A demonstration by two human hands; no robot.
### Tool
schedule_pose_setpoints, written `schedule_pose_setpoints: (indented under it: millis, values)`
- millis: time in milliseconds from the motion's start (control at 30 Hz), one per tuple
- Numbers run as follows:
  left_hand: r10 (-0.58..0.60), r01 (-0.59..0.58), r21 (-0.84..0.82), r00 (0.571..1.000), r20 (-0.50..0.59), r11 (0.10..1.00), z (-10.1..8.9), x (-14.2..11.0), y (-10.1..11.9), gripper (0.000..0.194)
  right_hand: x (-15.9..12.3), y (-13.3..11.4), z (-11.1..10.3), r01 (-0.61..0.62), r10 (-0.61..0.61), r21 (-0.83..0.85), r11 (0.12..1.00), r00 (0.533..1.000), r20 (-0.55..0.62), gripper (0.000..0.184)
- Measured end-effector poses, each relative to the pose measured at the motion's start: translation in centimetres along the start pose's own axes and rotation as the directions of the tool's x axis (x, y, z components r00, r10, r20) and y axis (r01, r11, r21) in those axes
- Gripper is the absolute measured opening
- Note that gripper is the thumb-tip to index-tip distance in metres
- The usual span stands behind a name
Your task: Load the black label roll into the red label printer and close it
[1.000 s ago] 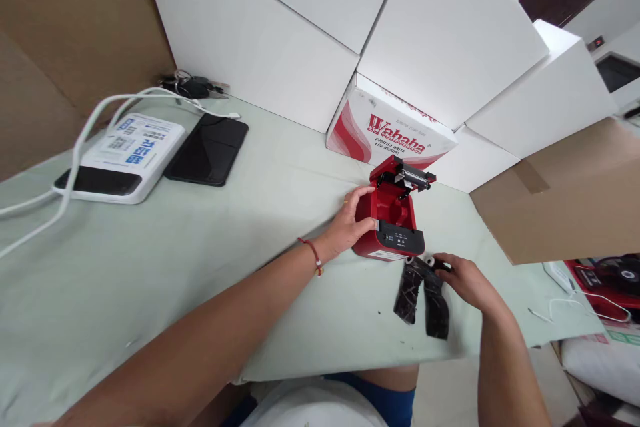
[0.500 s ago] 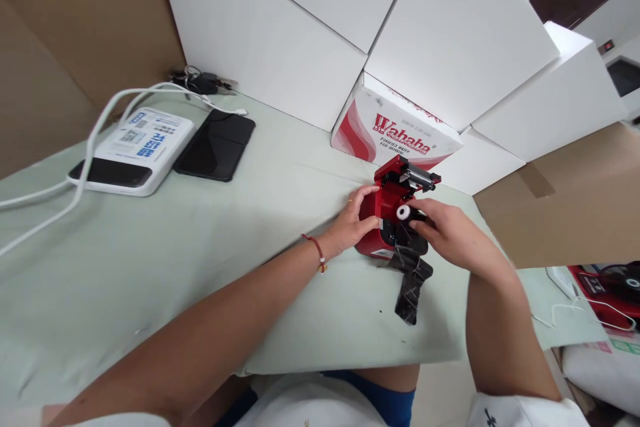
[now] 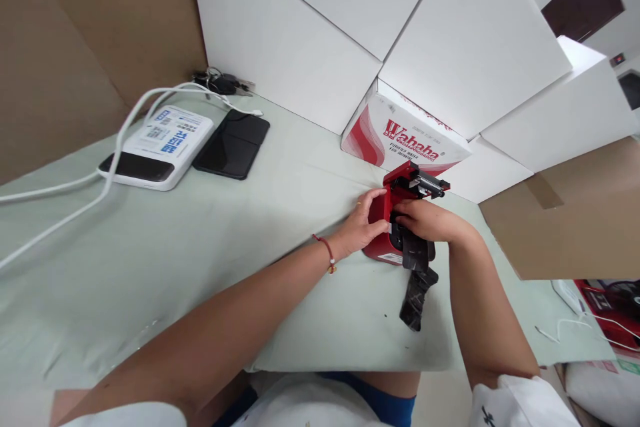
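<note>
A small red printer (image 3: pixel 379 248) with its lid (image 3: pixel 417 181) flipped open stands on the pale green table (image 3: pixel 210 247). My left hand (image 3: pixel 361 223) grips the printer's left side, fingers curled round it. My right hand (image 3: pixel 425 220) reaches into the open compartment, fingers closed on a roll that is mostly hidden there. A black crinkled ribbon strip (image 3: pixel 417 283) hangs from under that hand, over the printer's front, onto the table.
A red and white Wahaha carton (image 3: pixel 400 137) stands right behind the printer among stacked white boxes (image 3: pixel 350 20). A brown carton (image 3: pixel 575 213) lies to the right. Far left are a white device (image 3: pixel 160 147) with a white cable (image 3: pixel 75 207), a black phone (image 3: pixel 233 145) and keys (image 3: pixel 220 83).
My right hand lifted the roll with its black ribbon off the table and brought it into the printer's open compartment. My left hand kept its hold on the printer.
</note>
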State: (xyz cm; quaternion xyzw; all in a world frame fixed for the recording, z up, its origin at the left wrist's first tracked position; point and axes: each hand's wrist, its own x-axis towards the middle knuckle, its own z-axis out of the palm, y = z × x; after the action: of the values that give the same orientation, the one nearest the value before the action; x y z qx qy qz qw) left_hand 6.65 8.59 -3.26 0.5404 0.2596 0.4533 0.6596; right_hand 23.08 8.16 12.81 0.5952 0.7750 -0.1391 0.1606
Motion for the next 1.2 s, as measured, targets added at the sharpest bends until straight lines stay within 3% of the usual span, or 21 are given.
schedule_pose_setpoints:
  millis: [67, 133, 167, 233, 267, 300, 433, 533, 700, 833, 1033, 1100, 1200]
  values:
    - [-0.004, 0.004, 0.01, 1.0, 0.0, 1.0, -0.1, -0.1, 0.3, 0.082, -2.3, -0.1, -0.4, -0.026, 0.03, 0.049, 0.998, 0.996, -0.083, 0.037]
    - [-0.008, 0.008, -0.001, 1.0, 0.01, 1.0, -0.1, -0.2, 0.4, 0.084, -4.2, 0.3, -0.6, -0.068, 0.113, 0.155, 0.986, 0.948, -0.299, 0.045]
    - [-0.008, 0.009, -0.009, 1.0, 0.015, 1.0, -0.1, -0.2, 0.3, 0.085, -4.8, 0.7, -0.5, -0.073, 0.16, 0.204, 0.976, 0.878, -0.451, 0.049]
    - [-0.007, 0.007, -0.018, 1.0, 0.02, 1.0, -0.1, -0.2, 0.1, 0.086, -4.8, 2.0, 0.1, -0.05, 0.214, 0.242, 0.969, 0.662, -0.719, 0.055]
    - [-0.005, 0.005, -0.017, 1.0, 0.018, 1.0, -0.1, -0.1, -0.1, 0.086, -4.4, 2.7, 0.6, -0.036, 0.212, 0.234, 0.972, 0.572, -0.792, 0.06]
    - [-0.002, 0.002, -0.015, 1.0, 0.016, 1.0, -0.1, -0.1, -0.2, 0.088, -3.9, 3.4, 1.3, -0.028, 0.197, 0.216, 0.976, 0.531, -0.824, 0.066]
    - [0.012, -0.012, -0.011, 1.0, 0.021, 1.0, -0.2, 0.0, -0.1, 0.097, -3.0, 4.8, 4.6, 0.011, 0.2, 0.25, 0.968, 0.568, -0.799, 0.075]
    - [0.019, -0.021, 0.033, 0.999, 0.038, 0.999, -0.3, -0.3, 0.4, 0.097, -4.8, 3.8, 6.8, 0.034, 0.237, 0.306, 0.951, 0.554, -0.798, 0.066]
    - [0.086, -0.092, 0.134, 0.995, 0.047, 0.987, -0.3, -0.7, 0.2, 0.08, -7.7, 1.6, 9.7, 0.092, 0.275, 0.41, 0.907, 0.608, -0.745, 0.061]
    - [0.118, -0.13, 0.2, 0.991, 0.07, 0.971, -0.2, -0.9, 0.3, 0.046, -7.4, 1.3, 11.0, 0.103, 0.331, 0.465, 0.879, 0.571, -0.751, 0.064]
    - [0.067, -0.083, 0.165, 0.993, 0.099, 0.983, -0.6, -0.9, 1.3, 0.032, -7.1, 1.4, 12.0, 0.152, 0.315, 0.462, 0.874, 0.548, -0.775, 0.055]
    - [0.02, -0.035, 0.141, 0.994, 0.103, 0.989, -0.7, -0.8, 1.4, 0.037, -7.1, 1.2, 12.2, 0.165, 0.303, 0.445, 0.88, 0.526, -0.795, 0.052]
    - [-0.013, 0.008, 0.084, 0.998, 0.065, 0.996, -0.7, -0.7, 1.2, 0.062, -7.0, 0.6, 12.5, 0.164, 0.291, 0.413, 0.896, 0.485, -0.825, 0.044]
